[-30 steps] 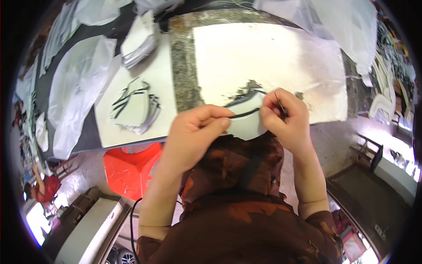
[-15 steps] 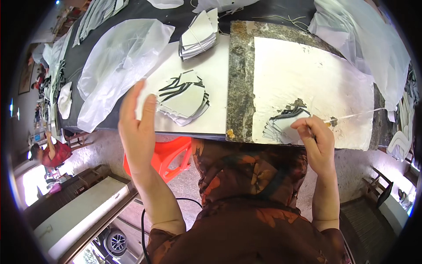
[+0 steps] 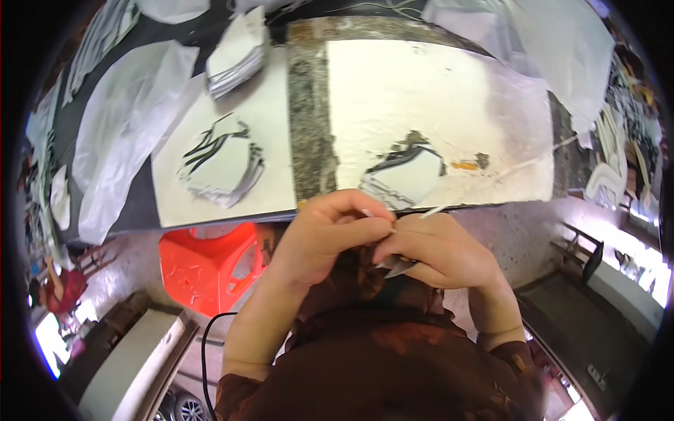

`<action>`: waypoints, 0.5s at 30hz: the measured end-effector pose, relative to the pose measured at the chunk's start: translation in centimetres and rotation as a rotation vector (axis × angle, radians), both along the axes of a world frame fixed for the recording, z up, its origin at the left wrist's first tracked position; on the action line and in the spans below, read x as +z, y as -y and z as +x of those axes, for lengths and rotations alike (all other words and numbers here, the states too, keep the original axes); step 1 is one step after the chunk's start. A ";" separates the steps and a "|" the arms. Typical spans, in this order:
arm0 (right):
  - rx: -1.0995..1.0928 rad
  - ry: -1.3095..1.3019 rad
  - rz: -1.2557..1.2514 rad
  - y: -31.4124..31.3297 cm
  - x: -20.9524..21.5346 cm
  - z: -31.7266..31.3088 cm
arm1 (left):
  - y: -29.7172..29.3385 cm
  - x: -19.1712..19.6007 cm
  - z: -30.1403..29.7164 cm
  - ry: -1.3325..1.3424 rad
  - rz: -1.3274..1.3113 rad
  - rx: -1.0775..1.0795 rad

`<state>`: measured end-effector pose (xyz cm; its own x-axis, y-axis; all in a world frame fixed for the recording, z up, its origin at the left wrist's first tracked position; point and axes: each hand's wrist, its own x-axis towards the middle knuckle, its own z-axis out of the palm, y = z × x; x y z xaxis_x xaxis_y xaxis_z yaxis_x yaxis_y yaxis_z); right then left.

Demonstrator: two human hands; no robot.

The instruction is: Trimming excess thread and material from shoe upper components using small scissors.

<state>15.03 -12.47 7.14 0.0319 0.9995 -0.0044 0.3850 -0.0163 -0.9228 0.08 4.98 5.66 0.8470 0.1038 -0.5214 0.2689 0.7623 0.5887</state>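
Note:
My left hand (image 3: 333,235) and my right hand (image 3: 442,252) meet just off the table's front edge. Thumb and forefinger of the left hand are pinched together, with a small whitish bit showing at them; its kind cannot be made out. Closed fingers of the right hand hold a small grey pointed metal tool (image 3: 400,267), mostly hidden by the hand. A narrow white strip (image 3: 433,211) sticks up beside the right hand. Beyond the hands, a fanned stack of white pieces with dark edges (image 3: 414,174) lies on the white-covered board (image 3: 435,91).
To the left, another dark-edged stack (image 3: 228,168) rests on a white sheet (image 3: 270,91), with a bundle of white pieces (image 3: 239,56) behind it. Translucent plastic bags (image 3: 126,119) lie on the table. A red stool (image 3: 203,270) stands below the edge.
My left hand has come down from beside the left stack to meet the right hand. My right hand has left the right stack and drawn back off the table edge. The view has shifted.

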 end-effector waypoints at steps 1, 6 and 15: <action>-0.020 0.014 -0.013 0.1 -0.1 0.1 | -0.1 -0.3 -0.2 0.014 -0.013 -0.020; -0.505 -0.328 -0.119 0.4 0.6 -1.5 | 0.4 -1.6 -0.9 -0.020 0.040 0.036; -0.651 -0.603 -0.433 0.5 1.0 1.9 | 2.5 -0.3 0.7 -0.029 0.530 0.033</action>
